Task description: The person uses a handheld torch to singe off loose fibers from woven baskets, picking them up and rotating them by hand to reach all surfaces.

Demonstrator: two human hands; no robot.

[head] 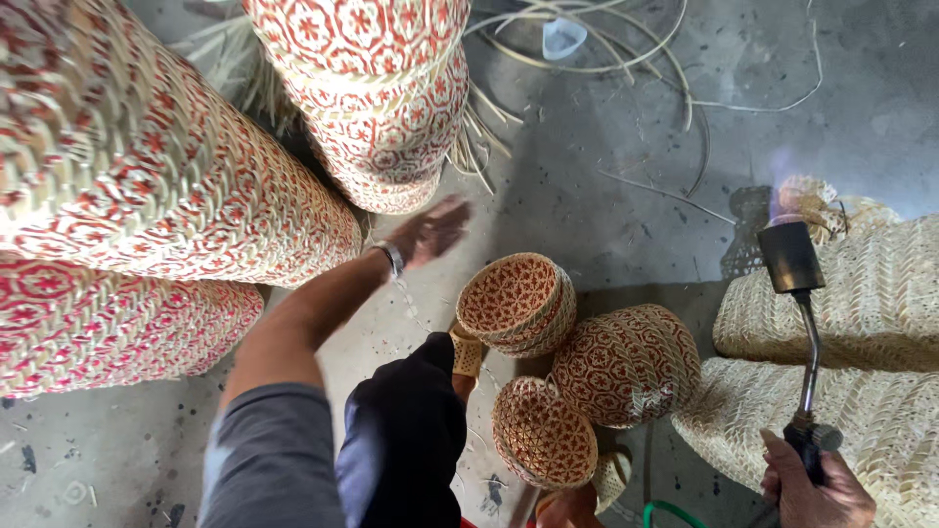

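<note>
Right hand (817, 489) grips lit gas torch (794, 293) singeing pale woven basket (861, 284) | left hand (430, 230) spread wide, empty, beside red-patterned baskets (518, 303) | next: sweep flame evenly, likely.

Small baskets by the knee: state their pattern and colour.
Small baskets: red geometric flower-like motifs woven on pale straw. The head view, the only one, shows it.

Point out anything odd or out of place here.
The torch in the right hand burns beside pale woven baskets, close to flammable material. Loose cane strips lie scattered on the floor.
</note>
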